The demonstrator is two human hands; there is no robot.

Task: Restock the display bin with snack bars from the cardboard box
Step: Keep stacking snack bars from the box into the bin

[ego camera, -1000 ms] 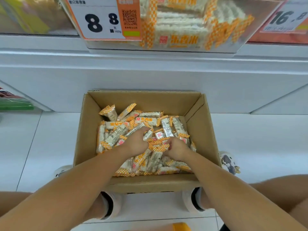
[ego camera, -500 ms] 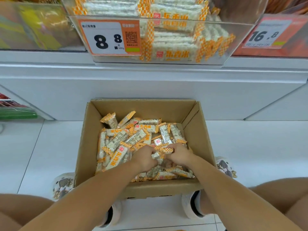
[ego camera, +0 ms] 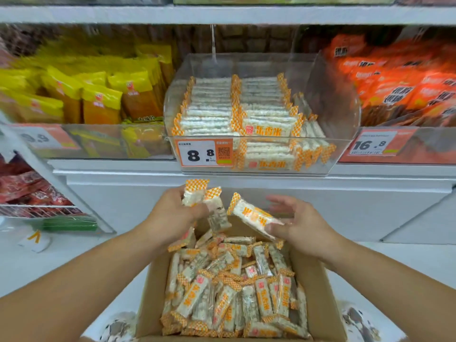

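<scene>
A cardboard box point(ego camera: 318, 299) on the floor below me holds several white snack bars point(ego camera: 229, 292) with orange-checked ends. My left hand point(ego camera: 170, 215) grips a bunch of these bars point(ego camera: 204, 206) above the box's far edge. My right hand point(ego camera: 298, 223) holds one bar point(ego camera: 254, 217) by its lower end, tilted up to the left. Both hands are raised between the box and the clear display bin point(ego camera: 328, 99) on the shelf, which holds neat rows of the same bars point(ego camera: 234, 112).
An orange price tag reading 8.8 point(ego camera: 203, 153) covers the bin's front left. Yellow packets point(ego camera: 98, 95) fill the bin to the left, orange packets point(ego camera: 404, 80) the one to the right. A white shelf ledge point(ego camera: 123, 169) juts out below the bins.
Both hands have come up out of the box with bars in them. My view has tilted upward, so the display bin and the shelf now fill the upper half.
</scene>
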